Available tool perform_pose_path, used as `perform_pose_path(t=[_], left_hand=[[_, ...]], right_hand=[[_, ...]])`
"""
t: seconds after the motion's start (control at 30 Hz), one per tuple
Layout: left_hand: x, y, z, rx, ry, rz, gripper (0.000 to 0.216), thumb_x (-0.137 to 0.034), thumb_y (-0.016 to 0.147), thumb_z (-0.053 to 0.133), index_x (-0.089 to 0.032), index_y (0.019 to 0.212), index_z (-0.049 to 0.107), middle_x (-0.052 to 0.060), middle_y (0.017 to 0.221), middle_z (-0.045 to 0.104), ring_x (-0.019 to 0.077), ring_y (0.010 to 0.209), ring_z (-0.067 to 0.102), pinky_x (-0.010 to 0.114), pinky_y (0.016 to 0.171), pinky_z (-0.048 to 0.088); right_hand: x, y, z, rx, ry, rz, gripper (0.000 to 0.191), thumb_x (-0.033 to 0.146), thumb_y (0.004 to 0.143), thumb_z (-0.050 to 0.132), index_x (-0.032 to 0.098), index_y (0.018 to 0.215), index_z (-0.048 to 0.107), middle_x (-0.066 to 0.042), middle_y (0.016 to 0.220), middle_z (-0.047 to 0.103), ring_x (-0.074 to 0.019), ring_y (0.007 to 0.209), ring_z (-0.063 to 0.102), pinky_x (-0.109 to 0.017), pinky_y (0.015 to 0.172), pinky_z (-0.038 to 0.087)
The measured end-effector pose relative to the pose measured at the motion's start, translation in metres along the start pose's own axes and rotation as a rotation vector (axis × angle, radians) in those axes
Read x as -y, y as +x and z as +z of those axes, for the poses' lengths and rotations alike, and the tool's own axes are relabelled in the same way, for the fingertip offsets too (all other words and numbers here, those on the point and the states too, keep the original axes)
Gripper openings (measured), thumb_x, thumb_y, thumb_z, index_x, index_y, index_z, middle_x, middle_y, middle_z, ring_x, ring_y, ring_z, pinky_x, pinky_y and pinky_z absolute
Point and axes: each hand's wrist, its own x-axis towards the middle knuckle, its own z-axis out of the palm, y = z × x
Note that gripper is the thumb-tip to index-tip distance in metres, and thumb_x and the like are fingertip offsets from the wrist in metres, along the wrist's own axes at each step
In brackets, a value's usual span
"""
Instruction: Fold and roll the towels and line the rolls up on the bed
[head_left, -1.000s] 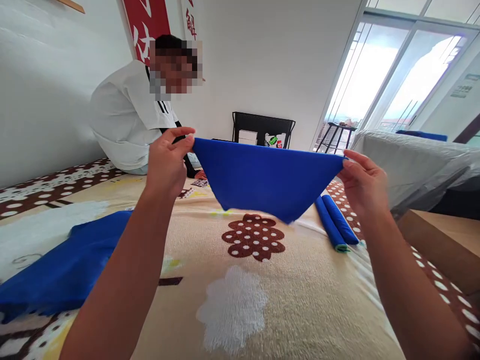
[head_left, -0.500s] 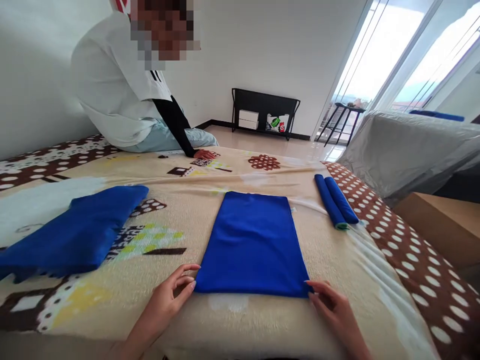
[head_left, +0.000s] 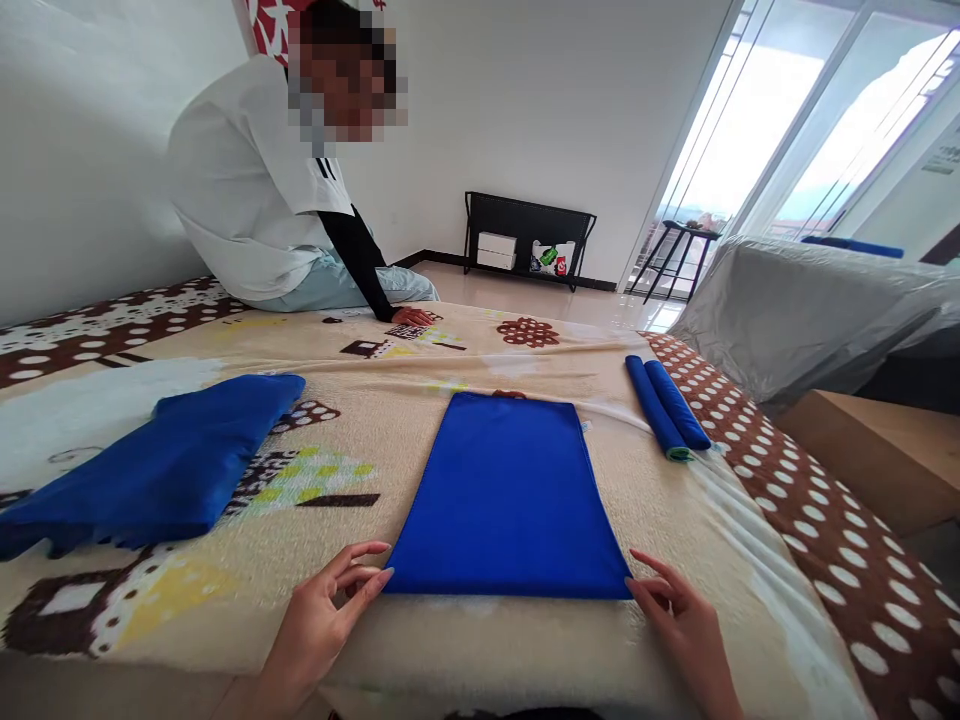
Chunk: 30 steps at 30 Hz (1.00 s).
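Premises: a room in a home, apparently a bedroom or living space. Evidence follows. A bed (head_left: 787, 520) fills the foreground, covered by a plush beige blanket (head_left: 315, 420) with brown dotted borders and cartoon prints. White plastered walls, a glossy tiled floor (head_left: 525, 295). A low black shelf (head_left: 529, 238) against the far wall holds small boxes and packets. Tall sliding glass doors (head_left: 795, 140) on the right admit daylight. A piece of furniture under a grey dust cover (head_left: 810, 310) stands beside the bed. Red hanging with white characters (head_left: 262, 15) on the wall.
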Motion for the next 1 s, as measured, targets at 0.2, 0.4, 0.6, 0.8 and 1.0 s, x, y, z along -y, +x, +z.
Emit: perform_pose_path(t=[0.2, 0.4, 0.6, 0.8, 1.0], left_hand=[[0.006, -0.008, 0.005, -0.036, 0.077, 0.004, 0.048, -0.063, 0.08, 0.062, -0.027, 0.112, 0.065, 0.0, 0.079, 0.076, 0.0222, 0.087, 0.072, 0.029, 0.081, 0.054], [0.005, -0.016, 0.009, -0.316, 0.401, 0.119, 0.039, -0.059, 0.085, 0.057, -0.03, 0.11, 0.066, 0.003, 0.097, 0.074, 0.0244, 0.088, 0.07, 0.037, 0.078, 0.055], [-0.07, 0.004, 0.093, -0.276, 0.672, 0.755, 0.052, -0.015, 0.091, 0.039, -0.023, 0.141, 0.049, 0.006, 0.14, 0.059, 0.019, 0.129, 0.054, 0.034, 0.104, 0.041], [-0.063, 0.017, 0.117, -0.223, 0.933, 0.743, 0.061, -0.036, 0.095, 0.045, -0.022, 0.153, 0.032, 0.004, 0.151, 0.049, 0.0189, 0.139, 0.044, 0.038, 0.118, 0.023], [-0.006, -0.013, 0.056, -0.238, 0.934, 0.582, 0.064, -0.041, 0.096, 0.041, -0.029, 0.156, 0.024, 0.001, 0.149, 0.05, 0.0216, 0.135, 0.049, 0.044, 0.124, 0.006]], right_hand=[[-0.012, -0.002, -0.006, 0.054, -0.103, -0.006, 0.057, 0.061, 0.077, 0.07, 0.019, 0.115, 0.07, -0.001, 0.07, 0.072, -0.0116, 0.052, 0.053, -0.022, 0.053, 0.044], [0.001, -0.003, 0.001, -0.27, -0.446, -0.248, 0.051, 0.058, 0.087, 0.057, 0.017, 0.115, 0.07, -0.003, 0.071, 0.063, -0.0147, 0.053, 0.055, -0.027, 0.052, 0.049], [0.082, -0.005, 0.107, -0.209, -0.588, -0.708, 0.042, 0.022, 0.097, 0.046, 0.022, 0.139, 0.053, -0.012, 0.133, 0.059, -0.0216, 0.121, 0.058, -0.035, 0.097, 0.051], [0.06, 0.008, 0.124, -0.008, -0.871, -0.714, 0.06, 0.033, 0.1, 0.042, 0.018, 0.157, 0.026, -0.008, 0.154, 0.042, -0.0255, 0.138, 0.046, -0.044, 0.106, 0.045], [-0.013, -0.002, 0.036, -0.054, -0.998, -0.648, 0.065, 0.035, 0.101, 0.036, 0.022, 0.16, 0.012, -0.009, 0.152, 0.043, -0.0293, 0.13, 0.055, -0.048, 0.102, 0.047]])
